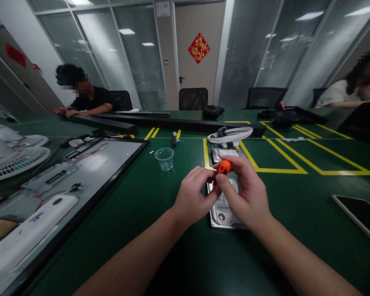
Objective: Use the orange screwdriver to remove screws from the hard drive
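– Right hand [249, 195] pinches orange tool [224, 166]; left hand [193, 193] alongside, hold unclear to me.
– Risk?
– Hard drive [222, 206] at tool's six o'clock; slack pinch could drop tool there.

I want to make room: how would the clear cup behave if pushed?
The clear cup looks thin-walled, so it is probably light and may flex. Its base is narrower than its rim, so it might tip.

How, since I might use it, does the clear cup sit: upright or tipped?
Upright: the clear cup has its wide rim uppermost.
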`<control>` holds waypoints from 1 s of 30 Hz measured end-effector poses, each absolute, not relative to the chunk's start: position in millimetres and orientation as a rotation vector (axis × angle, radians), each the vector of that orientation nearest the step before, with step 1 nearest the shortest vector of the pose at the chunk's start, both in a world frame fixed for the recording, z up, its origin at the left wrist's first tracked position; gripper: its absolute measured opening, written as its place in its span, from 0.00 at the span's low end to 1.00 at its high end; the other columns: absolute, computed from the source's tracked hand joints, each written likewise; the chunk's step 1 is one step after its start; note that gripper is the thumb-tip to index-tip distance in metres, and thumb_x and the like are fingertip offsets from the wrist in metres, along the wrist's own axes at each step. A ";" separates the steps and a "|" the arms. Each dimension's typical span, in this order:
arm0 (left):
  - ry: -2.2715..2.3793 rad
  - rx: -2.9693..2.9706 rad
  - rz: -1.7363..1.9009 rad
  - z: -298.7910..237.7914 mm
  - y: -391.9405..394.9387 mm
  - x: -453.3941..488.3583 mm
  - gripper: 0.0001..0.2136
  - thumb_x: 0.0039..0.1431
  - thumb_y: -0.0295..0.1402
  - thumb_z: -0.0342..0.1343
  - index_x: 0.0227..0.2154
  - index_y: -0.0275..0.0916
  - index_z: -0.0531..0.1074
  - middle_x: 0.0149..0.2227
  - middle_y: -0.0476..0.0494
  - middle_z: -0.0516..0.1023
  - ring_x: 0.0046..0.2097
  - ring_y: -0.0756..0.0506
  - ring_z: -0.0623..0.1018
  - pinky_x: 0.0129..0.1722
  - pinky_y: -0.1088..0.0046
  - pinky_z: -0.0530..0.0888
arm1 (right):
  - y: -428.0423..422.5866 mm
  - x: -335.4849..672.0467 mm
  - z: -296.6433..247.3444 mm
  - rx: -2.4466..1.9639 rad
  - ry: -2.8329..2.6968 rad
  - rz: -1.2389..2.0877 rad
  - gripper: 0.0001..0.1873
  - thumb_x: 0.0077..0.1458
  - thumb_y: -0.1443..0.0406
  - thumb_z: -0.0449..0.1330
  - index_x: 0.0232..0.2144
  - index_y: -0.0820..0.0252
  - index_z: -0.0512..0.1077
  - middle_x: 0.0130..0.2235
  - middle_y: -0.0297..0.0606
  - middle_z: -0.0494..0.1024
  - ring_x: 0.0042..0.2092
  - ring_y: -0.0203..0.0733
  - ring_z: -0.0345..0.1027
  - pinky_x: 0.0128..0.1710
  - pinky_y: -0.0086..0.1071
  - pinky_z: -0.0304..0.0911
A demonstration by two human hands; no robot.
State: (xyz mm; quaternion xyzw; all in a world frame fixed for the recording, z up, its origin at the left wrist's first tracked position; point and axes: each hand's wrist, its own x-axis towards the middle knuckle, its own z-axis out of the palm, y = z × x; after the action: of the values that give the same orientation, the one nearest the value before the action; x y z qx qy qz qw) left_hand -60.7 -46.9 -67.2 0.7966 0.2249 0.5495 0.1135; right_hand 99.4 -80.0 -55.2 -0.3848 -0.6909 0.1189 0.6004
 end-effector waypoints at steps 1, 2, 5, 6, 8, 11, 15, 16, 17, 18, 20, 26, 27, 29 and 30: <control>0.652 2.342 1.605 -66.7 -47.2 -60.6 0.03 0.66 0.26 0.59 0.38 0.39 0.71 0.35 0.47 0.76 0.37 0.47 0.74 0.38 0.69 0.71 | -81.3 99.6 -54.9 -0.889 -1.616 0.311 0.21 0.70 0.62 0.62 0.63 0.49 0.70 0.53 0.39 0.81 0.53 0.47 0.78 0.54 0.44 0.72; 0.650 2.345 1.601 -66.3 -47.5 -60.6 0.03 0.66 0.25 0.59 0.38 0.39 0.71 0.34 0.47 0.76 0.37 0.47 0.74 0.38 0.70 0.71 | -82.6 99.7 -54.4 -0.891 -1.628 0.339 0.22 0.72 0.62 0.60 0.65 0.48 0.69 0.56 0.40 0.81 0.55 0.48 0.78 0.56 0.45 0.72; 0.667 2.339 1.590 -66.4 -48.0 -60.5 0.03 0.66 0.25 0.58 0.38 0.39 0.71 0.34 0.47 0.75 0.37 0.47 0.74 0.37 0.70 0.70 | -84.2 99.2 -52.7 -0.911 -1.632 0.317 0.21 0.73 0.62 0.57 0.65 0.48 0.70 0.57 0.40 0.81 0.57 0.48 0.78 0.57 0.45 0.72; 0.673 2.333 1.592 -67.0 -48.0 -60.4 0.03 0.66 0.25 0.58 0.38 0.39 0.71 0.34 0.47 0.75 0.37 0.47 0.74 0.37 0.70 0.70 | -83.7 98.8 -52.4 -0.915 -1.626 0.290 0.19 0.72 0.63 0.58 0.63 0.48 0.71 0.56 0.40 0.81 0.56 0.47 0.78 0.56 0.44 0.72; 0.681 2.313 1.609 -68.5 -47.4 -60.3 0.04 0.65 0.26 0.60 0.39 0.39 0.71 0.35 0.47 0.76 0.37 0.46 0.74 0.38 0.69 0.70 | -81.9 97.9 -52.1 -0.909 -1.613 0.243 0.17 0.71 0.63 0.61 0.59 0.50 0.73 0.52 0.39 0.81 0.52 0.46 0.78 0.52 0.42 0.73; 0.687 2.290 1.638 -70.0 -46.3 -60.4 0.05 0.64 0.27 0.62 0.39 0.39 0.71 0.35 0.47 0.75 0.37 0.46 0.74 0.38 0.69 0.70 | -79.2 97.3 -52.9 -0.894 -1.585 0.196 0.14 0.67 0.63 0.65 0.54 0.50 0.73 0.46 0.36 0.80 0.46 0.43 0.76 0.48 0.39 0.73; 0.660 2.323 1.614 -68.3 -46.6 -60.8 0.03 0.66 0.26 0.60 0.39 0.39 0.71 0.35 0.47 0.75 0.37 0.47 0.73 0.37 0.69 0.70 | -80.7 98.3 -53.5 -0.895 -1.588 0.231 0.17 0.67 0.63 0.65 0.57 0.49 0.72 0.49 0.37 0.81 0.49 0.44 0.77 0.50 0.40 0.73; 0.656 2.332 1.602 -67.6 -47.0 -60.8 0.03 0.67 0.26 0.59 0.39 0.39 0.71 0.35 0.47 0.75 0.37 0.46 0.73 0.37 0.69 0.70 | -81.8 98.6 -53.3 -0.896 -1.604 0.258 0.19 0.69 0.63 0.63 0.60 0.49 0.71 0.52 0.38 0.81 0.52 0.45 0.77 0.53 0.42 0.72; 0.655 2.338 1.589 -67.0 -47.4 -60.8 0.02 0.67 0.26 0.58 0.39 0.39 0.71 0.35 0.46 0.75 0.37 0.46 0.73 0.37 0.69 0.70 | -82.9 98.8 -52.9 -0.898 -1.623 0.278 0.21 0.71 0.63 0.61 0.64 0.49 0.70 0.55 0.39 0.81 0.55 0.46 0.77 0.56 0.43 0.72; 0.658 2.341 1.579 -66.6 -47.7 -60.7 0.02 0.68 0.27 0.58 0.39 0.39 0.71 0.35 0.46 0.75 0.37 0.46 0.73 0.37 0.69 0.70 | -83.8 98.9 -52.4 -0.903 -1.639 0.287 0.22 0.72 0.63 0.59 0.65 0.49 0.69 0.57 0.40 0.81 0.57 0.47 0.77 0.57 0.44 0.71; 0.670 2.332 1.578 -66.6 -48.2 -60.4 0.02 0.68 0.26 0.57 0.39 0.39 0.71 0.35 0.46 0.75 0.37 0.46 0.74 0.37 0.69 0.70 | -84.7 98.7 -51.5 -0.918 -1.652 0.265 0.21 0.73 0.63 0.57 0.65 0.49 0.70 0.58 0.40 0.81 0.57 0.47 0.77 0.58 0.44 0.71; 0.697 2.285 1.620 -69.9 -47.0 -59.7 0.06 0.62 0.26 0.61 0.40 0.39 0.70 0.36 0.47 0.75 0.37 0.46 0.75 0.37 0.69 0.71 | -79.9 97.3 -52.4 -0.911 -1.597 0.192 0.14 0.67 0.62 0.66 0.53 0.51 0.73 0.46 0.38 0.80 0.47 0.45 0.76 0.48 0.41 0.73; 0.701 2.283 1.614 -70.1 -46.8 -59.8 0.06 0.63 0.26 0.61 0.39 0.40 0.70 0.36 0.46 0.75 0.38 0.46 0.75 0.37 0.69 0.71 | -79.3 97.3 -52.8 -0.914 -1.591 0.186 0.14 0.65 0.62 0.67 0.52 0.51 0.73 0.45 0.37 0.80 0.46 0.45 0.76 0.48 0.42 0.73; 0.690 2.290 1.593 -69.9 -46.5 -60.1 0.04 0.64 0.26 0.59 0.39 0.40 0.70 0.36 0.46 0.76 0.38 0.46 0.75 0.37 0.68 0.72 | -79.5 97.5 -53.2 -0.917 -1.598 0.196 0.15 0.65 0.61 0.68 0.53 0.51 0.73 0.46 0.38 0.80 0.47 0.46 0.76 0.48 0.43 0.73; 0.678 2.300 1.578 -69.5 -46.5 -60.2 0.04 0.65 0.26 0.59 0.39 0.40 0.70 0.36 0.46 0.76 0.38 0.46 0.75 0.38 0.68 0.72 | -80.3 97.8 -53.2 -0.913 -1.612 0.219 0.17 0.66 0.61 0.66 0.55 0.51 0.73 0.48 0.39 0.81 0.49 0.47 0.77 0.50 0.44 0.73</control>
State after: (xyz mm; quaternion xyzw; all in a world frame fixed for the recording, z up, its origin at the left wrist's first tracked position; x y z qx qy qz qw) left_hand -60.2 -46.5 -69.5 0.7938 0.2341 0.5448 0.1351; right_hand 97.8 -80.3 -53.2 -0.3931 -0.6942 0.0941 0.5956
